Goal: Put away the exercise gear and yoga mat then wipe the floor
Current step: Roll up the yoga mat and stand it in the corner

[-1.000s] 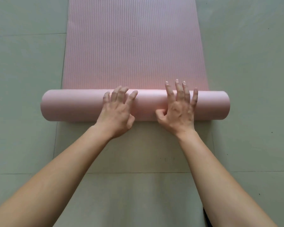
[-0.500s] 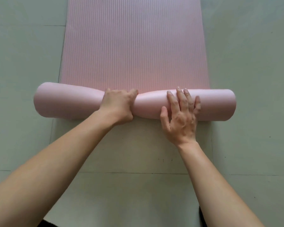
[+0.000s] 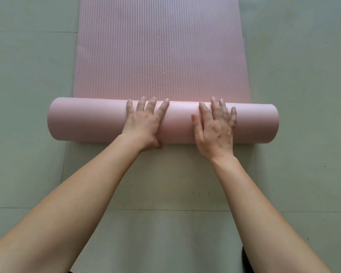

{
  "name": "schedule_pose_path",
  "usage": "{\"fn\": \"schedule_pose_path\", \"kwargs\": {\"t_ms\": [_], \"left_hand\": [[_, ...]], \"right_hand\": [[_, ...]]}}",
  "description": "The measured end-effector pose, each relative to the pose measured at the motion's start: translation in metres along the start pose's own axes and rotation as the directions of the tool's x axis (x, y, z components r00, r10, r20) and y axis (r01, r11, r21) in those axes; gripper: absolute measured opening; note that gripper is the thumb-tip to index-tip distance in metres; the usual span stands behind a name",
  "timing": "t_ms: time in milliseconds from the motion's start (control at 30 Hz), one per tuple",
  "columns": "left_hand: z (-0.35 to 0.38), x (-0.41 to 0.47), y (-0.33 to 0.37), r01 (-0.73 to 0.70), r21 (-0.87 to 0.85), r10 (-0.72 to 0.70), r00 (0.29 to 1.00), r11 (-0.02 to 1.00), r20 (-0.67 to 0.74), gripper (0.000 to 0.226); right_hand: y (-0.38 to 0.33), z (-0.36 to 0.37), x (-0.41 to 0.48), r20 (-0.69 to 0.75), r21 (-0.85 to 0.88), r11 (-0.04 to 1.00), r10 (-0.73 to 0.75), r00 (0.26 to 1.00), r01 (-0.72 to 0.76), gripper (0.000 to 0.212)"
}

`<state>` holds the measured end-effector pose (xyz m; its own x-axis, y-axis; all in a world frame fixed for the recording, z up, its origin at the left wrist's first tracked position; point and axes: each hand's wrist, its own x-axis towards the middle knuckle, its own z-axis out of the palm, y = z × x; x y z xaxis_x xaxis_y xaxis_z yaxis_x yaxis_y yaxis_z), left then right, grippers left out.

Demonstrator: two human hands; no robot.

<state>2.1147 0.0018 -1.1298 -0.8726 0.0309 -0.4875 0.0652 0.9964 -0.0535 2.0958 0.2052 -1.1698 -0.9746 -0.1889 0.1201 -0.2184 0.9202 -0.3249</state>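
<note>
Left hand (image 3: 144,123) and right hand (image 3: 215,129), fingers spread flat, press on a half-rolled pink yoga mat (image 3: 161,56) lying on grey floor tiles (image 3: 28,75).

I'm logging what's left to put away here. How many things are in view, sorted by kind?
Pink yoga mat, partly rolled: 1
Hands on the roll, left hand and right hand: 2
Other exercise gear on the floor: 0 in view
Total: 3
</note>
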Motion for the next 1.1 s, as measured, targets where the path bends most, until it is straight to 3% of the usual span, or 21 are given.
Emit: {"fn": "schedule_pose_path", "kwargs": {"t_ms": [67,233,333,433,533,633,700,800,933,1033,1100], "left_hand": [[-0.005,0.012,0.0,0.004,-0.047,-0.006,0.999,0.999,-0.041,0.119],[-0.027,0.012,-0.015,-0.062,-0.127,0.055,0.997,0.99,-0.061,0.072],[-0.026,0.0,-0.022,-0.064,-0.222,0.089,0.991,0.973,0.102,0.074],[-0.014,-0.007,-0.03,-0.051,-0.316,0.127,0.965,0.947,0.227,0.102],[-0.003,-0.015,-0.039,-0.075,-0.33,0.096,0.994,0.941,0.047,0.122],[0.01,-0.032,-0.046,-0.078,-0.235,0.014,0.965,0.969,-0.261,0.093],[0.021,-0.039,-0.045,-0.043,-0.15,-0.015,0.93,0.988,-0.367,0.078],[0.031,-0.03,-0.04,0.035,-0.119,-0.073,0.942,0.992,-0.327,0.073],[0.015,0.003,-0.042,0.116,-0.101,-0.146,0.914,0.988,-0.38,0.072],[-0.006,0.012,-0.049,0.091,-0.117,-0.13,0.906,0.989,-0.403,0.07],[-0.016,0.012,-0.05,0.052,-0.14,-0.097,0.936,0.989,-0.34,0.068]], "right_hand": [[0.005,0.003,-0.014,0.041,-0.046,0.998,-0.043,0.998,0.045,0.06],[0.008,-0.008,-0.023,-0.108,-0.048,0.996,-0.086,0.99,0.081,0.058],[0.001,-0.011,-0.024,-0.121,-0.061,0.993,-0.104,0.987,0.097,0.054],[-0.006,-0.007,-0.021,0.006,-0.093,0.991,-0.098,0.995,0.098,0.059],[-0.009,-0.003,-0.005,0.093,-0.117,0.988,-0.086,0.992,0.096,0.06],[-0.013,-0.002,0.021,0.029,-0.108,0.993,-0.05,0.998,0.053,0.053],[-0.018,-0.006,0.035,-0.044,-0.046,0.999,-0.008,0.999,0.006,0.052],[-0.019,-0.009,0.03,-0.01,0.077,0.997,-0.003,1.0,0.004,0.054],[-0.01,-0.006,-0.01,0.026,-0.044,0.988,-0.146,0.989,0.147,0.059],[-0.01,-0.006,-0.026,-0.033,-0.036,0.99,-0.137,0.99,0.136,0.061],[-0.01,-0.009,-0.031,-0.074,-0.033,0.992,-0.122,0.99,0.12,0.061]]}}
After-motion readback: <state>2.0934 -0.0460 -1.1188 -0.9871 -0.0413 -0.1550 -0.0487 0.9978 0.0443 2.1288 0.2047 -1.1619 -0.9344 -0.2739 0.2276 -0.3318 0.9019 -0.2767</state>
